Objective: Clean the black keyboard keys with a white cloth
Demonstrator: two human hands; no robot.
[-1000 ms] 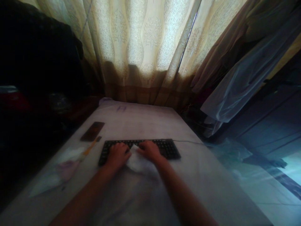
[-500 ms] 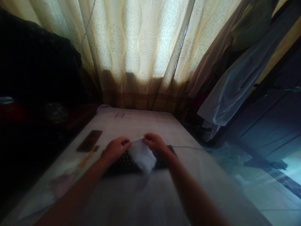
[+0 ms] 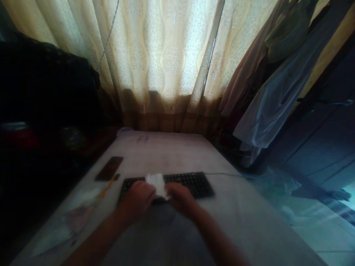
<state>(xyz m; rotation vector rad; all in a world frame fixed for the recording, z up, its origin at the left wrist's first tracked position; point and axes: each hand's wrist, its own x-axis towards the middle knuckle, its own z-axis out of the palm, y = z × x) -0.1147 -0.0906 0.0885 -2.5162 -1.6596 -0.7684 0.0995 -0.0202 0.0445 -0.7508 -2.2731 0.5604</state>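
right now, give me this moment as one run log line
left hand: holds white cloth | right hand: holds cloth's other side | cloth: over keyboard | phone: left of keyboard

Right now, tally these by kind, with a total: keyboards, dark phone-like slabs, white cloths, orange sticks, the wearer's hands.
Keyboard: 1
Dark phone-like slab: 1
White cloth: 1
Orange stick: 1
Left hand plus right hand: 2
Total: 6
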